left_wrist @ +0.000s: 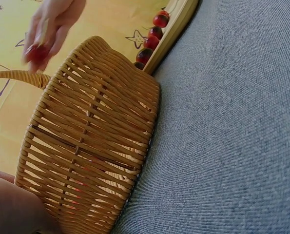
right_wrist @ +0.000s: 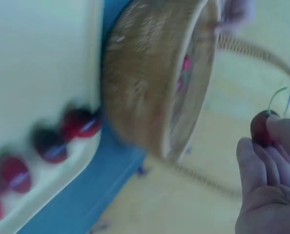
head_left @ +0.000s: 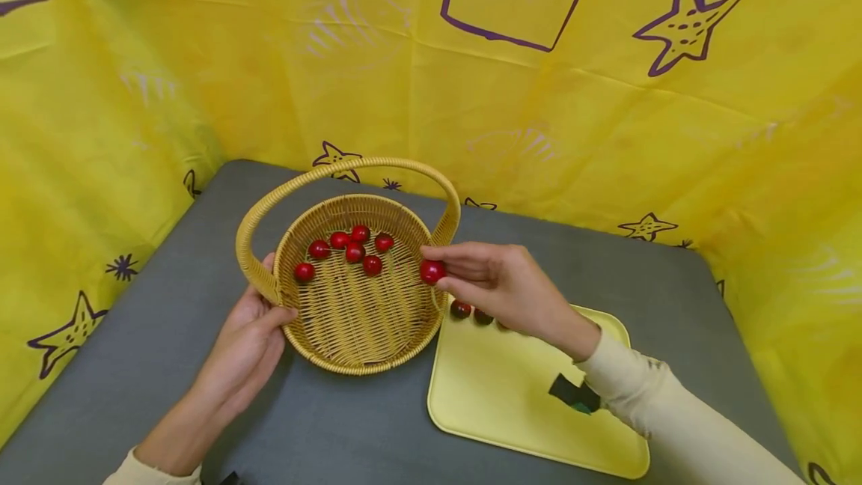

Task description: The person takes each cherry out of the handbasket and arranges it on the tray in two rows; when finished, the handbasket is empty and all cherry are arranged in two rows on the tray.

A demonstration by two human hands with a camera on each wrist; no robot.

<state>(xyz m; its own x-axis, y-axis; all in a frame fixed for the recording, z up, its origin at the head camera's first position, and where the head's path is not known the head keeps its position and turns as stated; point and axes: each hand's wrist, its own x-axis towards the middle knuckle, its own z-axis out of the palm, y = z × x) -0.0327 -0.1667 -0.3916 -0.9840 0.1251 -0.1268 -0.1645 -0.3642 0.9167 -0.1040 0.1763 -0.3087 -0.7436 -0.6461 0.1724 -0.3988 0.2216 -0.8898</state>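
Observation:
My left hand (head_left: 244, 346) grips the left side of a round wicker basket (head_left: 364, 331), thumb over the rim. Several red cherries (head_left: 355, 251) lie loose in the back half of the basket. Between thumb and fingertips my right hand (head_left: 505, 283) pinches one cherry (head_left: 432, 272), held up beside the basket's right rim. A thin green stem rises from that cherry (right_wrist: 261, 129) in the right wrist view. To the right sits a yellow tray (head_left: 512, 403), partly under my right forearm. More cherries (right_wrist: 49, 145) stand in a row along the tray's far edge, some hidden by my hand in the head view.
The basket's tall arched handle (head_left: 377, 162) stands up over its back part. A grey cloth-covered table (head_left: 323, 425) lies under everything. Yellow printed fabric (head_left: 377, 81) walls off the back and both sides.

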